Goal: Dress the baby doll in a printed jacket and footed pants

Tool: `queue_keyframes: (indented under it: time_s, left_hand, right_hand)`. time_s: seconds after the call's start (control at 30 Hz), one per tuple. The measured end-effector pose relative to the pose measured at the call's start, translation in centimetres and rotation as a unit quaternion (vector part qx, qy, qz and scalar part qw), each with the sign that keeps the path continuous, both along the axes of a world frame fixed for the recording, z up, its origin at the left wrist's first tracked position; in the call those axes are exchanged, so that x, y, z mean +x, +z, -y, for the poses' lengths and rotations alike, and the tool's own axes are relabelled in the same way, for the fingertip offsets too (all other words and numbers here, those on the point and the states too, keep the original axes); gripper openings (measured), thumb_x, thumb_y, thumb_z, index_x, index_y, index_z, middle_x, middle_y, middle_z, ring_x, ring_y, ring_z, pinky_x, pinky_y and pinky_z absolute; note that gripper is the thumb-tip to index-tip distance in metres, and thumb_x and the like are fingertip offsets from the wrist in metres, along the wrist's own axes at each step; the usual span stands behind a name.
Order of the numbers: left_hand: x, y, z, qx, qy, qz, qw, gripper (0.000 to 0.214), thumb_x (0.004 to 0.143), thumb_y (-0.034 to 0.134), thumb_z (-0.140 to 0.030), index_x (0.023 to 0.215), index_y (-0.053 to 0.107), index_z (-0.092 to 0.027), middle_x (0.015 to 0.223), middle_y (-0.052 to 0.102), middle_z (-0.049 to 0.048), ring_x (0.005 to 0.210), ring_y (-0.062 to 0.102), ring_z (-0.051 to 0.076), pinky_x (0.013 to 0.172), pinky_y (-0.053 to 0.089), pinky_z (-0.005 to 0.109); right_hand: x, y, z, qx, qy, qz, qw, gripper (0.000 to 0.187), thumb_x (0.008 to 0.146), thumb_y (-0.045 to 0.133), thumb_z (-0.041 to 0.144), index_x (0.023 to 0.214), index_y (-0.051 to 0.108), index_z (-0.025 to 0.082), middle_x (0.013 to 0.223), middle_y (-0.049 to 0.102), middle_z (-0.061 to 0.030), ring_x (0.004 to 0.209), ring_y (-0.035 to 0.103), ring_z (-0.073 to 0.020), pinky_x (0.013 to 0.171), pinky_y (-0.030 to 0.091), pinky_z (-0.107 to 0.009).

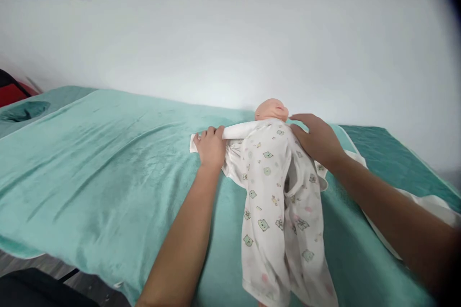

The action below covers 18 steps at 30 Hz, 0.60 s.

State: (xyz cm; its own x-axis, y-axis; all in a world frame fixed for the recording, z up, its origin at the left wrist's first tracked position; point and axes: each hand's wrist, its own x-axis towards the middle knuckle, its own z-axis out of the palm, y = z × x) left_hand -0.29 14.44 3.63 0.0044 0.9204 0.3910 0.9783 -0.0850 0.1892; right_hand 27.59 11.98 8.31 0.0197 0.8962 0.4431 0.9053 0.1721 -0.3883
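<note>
Light teal blanket (108,177) partly covering darker teal sheet (406,158); clothed doll (270,111) lying on blanket, white cloth (428,201) lying at right.

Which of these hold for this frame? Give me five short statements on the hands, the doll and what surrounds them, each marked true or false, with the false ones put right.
1. The doll's head shows beyond the top of the printed garment. True.
2. The left hand is on the white sleeve. True.
3. The printed garment is solid black. False: it is white with small prints, some of them green.
4. The right hand is at the garment's leg ends. False: it is at the upper end, close to the doll's head.
5. The blanket under the garment is red. False: it is green.
</note>
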Motion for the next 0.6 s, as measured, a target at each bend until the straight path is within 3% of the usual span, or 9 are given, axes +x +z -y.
queue_keyframes:
  time_s: [0.1,0.23,0.4,0.6]
  left_hand:
    - [0.2,0.2,0.3,-0.003,0.029,0.002,1.000,0.041,0.093,0.050,-0.032,0.134,0.055,-0.033,0.124,0.061,0.0093,0.117,0.053,0.030,0.111,0.028,0.051]
    - [0.6,0.1,0.5,0.000,0.053,-0.004,0.999,0.043,0.094,0.047,-0.033,0.136,0.053,-0.033,0.124,0.061,0.0104,0.118,0.052,0.031,0.110,0.028,0.054]
    - [0.9,0.0,0.3,0.004,0.063,-0.027,0.998,0.045,0.093,0.046,-0.031,0.137,0.052,-0.031,0.124,0.062,0.0103,0.116,0.053,0.032,0.112,0.027,0.055]
    - [2.4,1.0,1.2,0.015,0.032,-0.030,0.999,0.056,0.089,0.041,-0.013,0.143,0.047,-0.027,0.136,0.057,0.0106,0.128,0.047,0.031,0.118,0.018,0.059]
  right_hand:
    - [3.0,-4.0,1.9,0.008,-0.069,-0.034,0.997,0.049,0.088,0.050,0.043,0.129,0.059,0.018,0.131,0.062,-0.0138,0.121,0.054,-0.0330,0.103,0.040,-0.048]
    - [3.8,-7.8,3.2,0.041,-0.120,-0.037,0.991,0.050,0.086,0.049,0.037,0.133,0.055,0.020,0.137,0.059,-0.0111,0.127,0.049,-0.0318,0.110,0.030,-0.052]
    - [4.4,-8.3,2.6,0.057,-0.134,-0.059,0.988,0.047,0.082,0.049,0.028,0.128,0.058,0.019,0.125,0.065,-0.0118,0.119,0.055,-0.0297,0.106,0.035,-0.048]
    - [4.5,-8.4,2.4,0.039,-0.131,-0.053,0.989,0.051,0.082,0.052,0.033,0.132,0.054,0.022,0.137,0.059,-0.0099,0.130,0.047,-0.0306,0.112,0.023,-0.052]
